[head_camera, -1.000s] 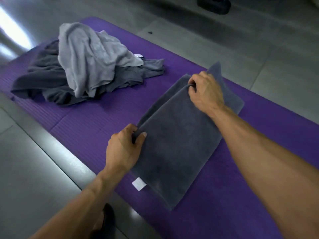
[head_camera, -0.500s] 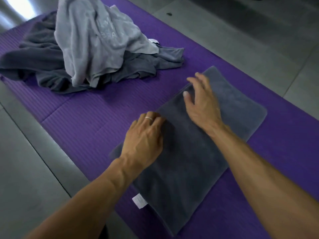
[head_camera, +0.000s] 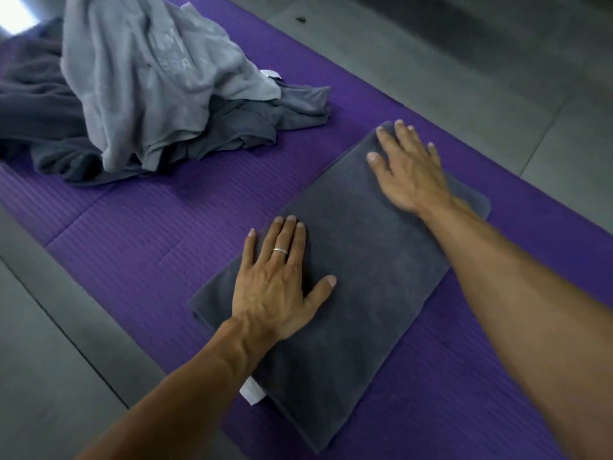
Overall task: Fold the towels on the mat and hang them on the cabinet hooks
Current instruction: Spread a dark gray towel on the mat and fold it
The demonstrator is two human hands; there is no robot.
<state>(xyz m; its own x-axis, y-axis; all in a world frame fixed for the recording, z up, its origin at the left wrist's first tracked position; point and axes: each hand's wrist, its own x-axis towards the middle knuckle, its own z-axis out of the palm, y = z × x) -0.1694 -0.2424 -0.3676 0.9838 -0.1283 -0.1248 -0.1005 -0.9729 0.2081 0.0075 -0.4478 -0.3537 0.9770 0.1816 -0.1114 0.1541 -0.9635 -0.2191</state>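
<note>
A folded dark grey towel point(head_camera: 358, 270) lies flat on the purple mat point(head_camera: 139, 227), with a white tag point(head_camera: 252, 391) poking out at its near left edge. My left hand point(head_camera: 278, 283) presses flat on the towel's left side, fingers straight and a ring on one finger. My right hand point(head_camera: 408, 171) lies flat on the towel's far end, fingers spread. At the mat's far left sits a heap of unfolded towels: a light grey towel point(head_camera: 152, 78) draped over darker grey towels point(head_camera: 43, 114).
Grey floor tiles point(head_camera: 431, 61) surround the mat on all sides. No cabinet or hooks are in view.
Both hands let go of the towel's folded edge, which they pinched a second ago, and now lie flat on the towel. The towel lies flatter. The camera has moved closer.
</note>
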